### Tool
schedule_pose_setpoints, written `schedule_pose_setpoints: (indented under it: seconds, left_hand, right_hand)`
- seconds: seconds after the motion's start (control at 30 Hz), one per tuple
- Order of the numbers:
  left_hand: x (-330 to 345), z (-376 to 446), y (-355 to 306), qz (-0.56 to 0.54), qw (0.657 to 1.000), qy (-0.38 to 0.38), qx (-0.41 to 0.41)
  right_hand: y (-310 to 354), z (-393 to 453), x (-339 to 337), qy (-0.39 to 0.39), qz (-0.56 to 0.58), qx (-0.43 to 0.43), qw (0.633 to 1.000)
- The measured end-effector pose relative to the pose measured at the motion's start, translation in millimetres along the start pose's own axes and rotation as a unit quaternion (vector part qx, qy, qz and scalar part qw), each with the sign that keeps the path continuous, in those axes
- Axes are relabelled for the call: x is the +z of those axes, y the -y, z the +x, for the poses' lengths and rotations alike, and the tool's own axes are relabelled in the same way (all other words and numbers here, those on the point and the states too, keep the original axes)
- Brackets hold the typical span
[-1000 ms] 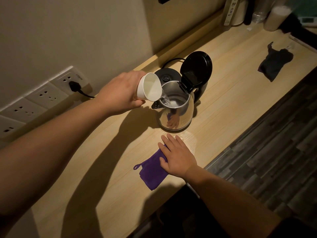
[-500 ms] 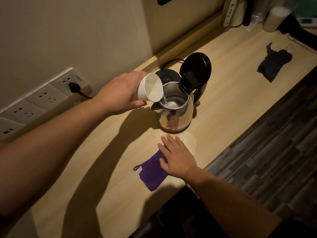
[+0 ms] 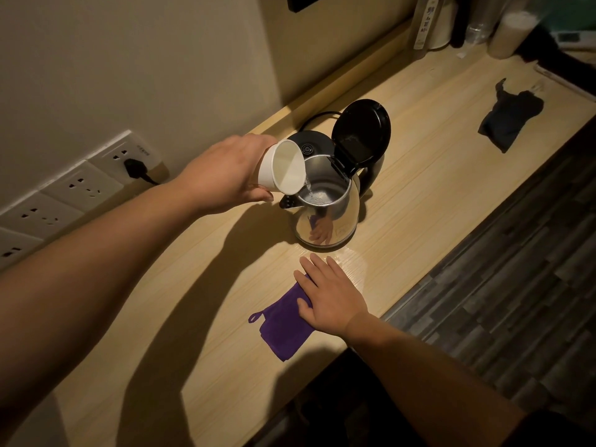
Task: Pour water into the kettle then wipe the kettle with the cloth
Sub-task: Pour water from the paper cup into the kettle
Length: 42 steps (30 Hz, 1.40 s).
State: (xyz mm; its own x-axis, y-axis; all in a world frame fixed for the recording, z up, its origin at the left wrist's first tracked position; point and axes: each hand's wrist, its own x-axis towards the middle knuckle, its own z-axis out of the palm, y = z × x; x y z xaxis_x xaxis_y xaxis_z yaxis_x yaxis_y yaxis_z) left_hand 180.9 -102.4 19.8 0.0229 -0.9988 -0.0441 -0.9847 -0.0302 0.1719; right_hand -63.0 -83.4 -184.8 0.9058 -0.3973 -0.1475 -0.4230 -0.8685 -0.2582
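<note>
L hand [image 3: 225, 175] wrapped round a white cup [image 3: 283, 167], tipped w/ its mouth over the kettle [image 3: 325, 204]; thin stream of water [image 3: 308, 185] drops inside. R hand [image 3: 329, 296] lies flat, fingers spread, on a purple cloth [image 3: 283, 324] near the front edge, just in front of the kettle. Kettle: shiny steel, black lid [image 3: 361, 133] flipped up, standing mid tabletop [image 3: 419, 195], pale wood grain. Dark cloth [image 3: 511, 119] far R. Wall sockets [image 3: 80, 185] at L, one w/ a black plug [image 3: 134, 167]; grey plank floor [image 3: 516, 301] below.
</note>
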Motion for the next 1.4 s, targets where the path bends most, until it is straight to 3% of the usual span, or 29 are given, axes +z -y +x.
schedule_pose_setpoints:
  seconds: [1.4]
  left_hand:
    - [-18.4, 19.8, -4.5, 0.077, 0.996, 0.01, 0.042]
  right_hand:
    - [-0.2, 2.5, 5.9, -0.01, 0.006, 0.002, 1.0]
